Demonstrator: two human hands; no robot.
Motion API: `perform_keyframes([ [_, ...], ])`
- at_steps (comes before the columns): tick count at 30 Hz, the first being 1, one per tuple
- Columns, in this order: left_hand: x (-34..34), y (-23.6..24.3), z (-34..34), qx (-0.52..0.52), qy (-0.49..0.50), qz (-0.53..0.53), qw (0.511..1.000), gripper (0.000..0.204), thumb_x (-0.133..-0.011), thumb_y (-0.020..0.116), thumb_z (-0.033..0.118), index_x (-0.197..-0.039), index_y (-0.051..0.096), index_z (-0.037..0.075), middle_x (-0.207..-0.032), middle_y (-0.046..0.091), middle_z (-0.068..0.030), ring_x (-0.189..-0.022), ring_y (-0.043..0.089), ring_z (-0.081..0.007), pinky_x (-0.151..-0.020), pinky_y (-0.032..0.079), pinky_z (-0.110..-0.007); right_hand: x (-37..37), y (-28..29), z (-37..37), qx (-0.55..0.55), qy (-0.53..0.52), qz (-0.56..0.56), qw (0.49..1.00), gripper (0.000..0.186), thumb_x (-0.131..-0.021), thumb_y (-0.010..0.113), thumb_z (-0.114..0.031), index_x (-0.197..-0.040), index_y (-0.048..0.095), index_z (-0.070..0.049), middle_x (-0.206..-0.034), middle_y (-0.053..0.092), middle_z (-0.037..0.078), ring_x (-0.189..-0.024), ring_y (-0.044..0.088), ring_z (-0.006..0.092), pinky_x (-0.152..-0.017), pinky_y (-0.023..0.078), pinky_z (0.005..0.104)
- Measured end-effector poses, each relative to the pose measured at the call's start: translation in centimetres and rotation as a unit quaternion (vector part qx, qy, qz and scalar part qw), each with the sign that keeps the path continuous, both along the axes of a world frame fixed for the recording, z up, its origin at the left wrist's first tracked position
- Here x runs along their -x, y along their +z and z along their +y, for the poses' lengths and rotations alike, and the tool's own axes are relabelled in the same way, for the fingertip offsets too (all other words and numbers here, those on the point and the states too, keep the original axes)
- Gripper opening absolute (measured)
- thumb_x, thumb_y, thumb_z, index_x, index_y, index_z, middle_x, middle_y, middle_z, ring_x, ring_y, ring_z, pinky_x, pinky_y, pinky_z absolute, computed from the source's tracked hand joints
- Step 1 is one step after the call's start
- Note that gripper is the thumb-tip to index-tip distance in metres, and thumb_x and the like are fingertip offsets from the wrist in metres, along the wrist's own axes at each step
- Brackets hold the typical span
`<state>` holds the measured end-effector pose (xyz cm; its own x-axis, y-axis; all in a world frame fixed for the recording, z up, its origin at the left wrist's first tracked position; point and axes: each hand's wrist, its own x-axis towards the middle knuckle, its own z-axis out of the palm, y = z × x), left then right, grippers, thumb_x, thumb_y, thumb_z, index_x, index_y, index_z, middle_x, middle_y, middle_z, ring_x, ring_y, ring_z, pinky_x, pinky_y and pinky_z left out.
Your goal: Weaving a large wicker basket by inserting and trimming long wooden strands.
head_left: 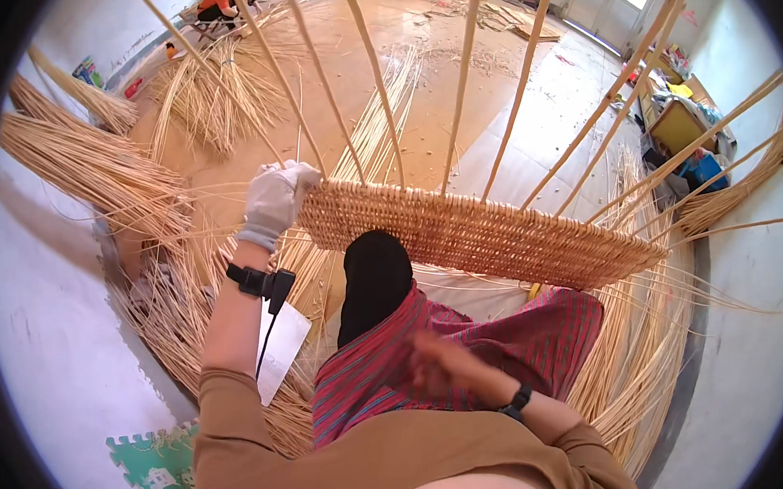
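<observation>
A woven wicker panel (482,237), tan and tightly woven, spans the space in front of my knees. Long upright willow stakes (466,88) fan out from its far edge, some leaning to the right. My left hand (273,203), in a pale work glove, is closed round the panel's left end, near the outermost stakes; its fingertips are partly hidden. Bare and smeared by motion, my right hand (442,364) hovers over the striped red cloth (529,343) on my lap, apart from the panel. Whether those fingers hold anything cannot be made out.
Loose bundles of willow rods (100,168) lie along the left wall, with more rods (645,350) to my right. A rod pile (217,99) is farther off, near a seated person in orange (218,3). Boxes and clutter (686,124) line the right wall.
</observation>
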<state>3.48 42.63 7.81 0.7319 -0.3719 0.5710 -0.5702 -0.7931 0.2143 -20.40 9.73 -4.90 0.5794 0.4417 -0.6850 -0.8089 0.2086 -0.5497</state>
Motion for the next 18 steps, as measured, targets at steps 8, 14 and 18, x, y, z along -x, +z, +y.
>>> perform_keyframes([
  [8, 3.9, 0.1, 1.2, 0.041, 0.056, -0.112, 0.991, 0.031, -0.094, 0.070, 0.013, -0.125, 0.074, 0.013, -0.106, 0.069, -0.0092, -0.109, 0.065, -0.0293, -0.100, 0.047, -0.043, 0.5, 5.2, 2.5, 0.156, 0.158, -0.258, 0.940, 0.035, -0.113, 0.047, -0.035, -0.125, 0.057, -0.004, -0.080, 0.060, 0.001, -0.065, 0.059, 0.0099, -0.060, 0.050, 0.0267],
  [14, 4.5, 2.9, 1.3, 0.232, -0.024, -0.126, 0.964, 0.043, -0.093, 0.067, 0.001, -0.135, 0.068, 0.011, -0.120, 0.067, -0.0125, -0.111, 0.063, -0.0333, -0.099, 0.050, -0.041, -8.0, 11.1, 4.6, 0.050, 0.082, -0.295, 0.951, 0.044, -0.116, 0.033, -0.041, -0.118, 0.057, -0.004, -0.070, 0.057, 0.004, -0.059, 0.059, 0.0129, -0.053, 0.047, 0.0275],
  [18, 3.6, 8.1, -3.4, 0.329, -0.142, -0.046, 0.933, 0.033, -0.106, 0.056, 0.016, -0.136, 0.063, 0.004, -0.113, 0.066, -0.0108, -0.105, 0.065, -0.0257, -0.096, 0.052, -0.036, -13.6, 11.2, 10.7, -0.075, -0.016, -0.227, 0.971, 0.038, -0.115, 0.038, -0.041, -0.114, 0.056, -0.007, -0.068, 0.055, 0.004, -0.056, 0.055, 0.0160, -0.053, 0.047, 0.0301],
])
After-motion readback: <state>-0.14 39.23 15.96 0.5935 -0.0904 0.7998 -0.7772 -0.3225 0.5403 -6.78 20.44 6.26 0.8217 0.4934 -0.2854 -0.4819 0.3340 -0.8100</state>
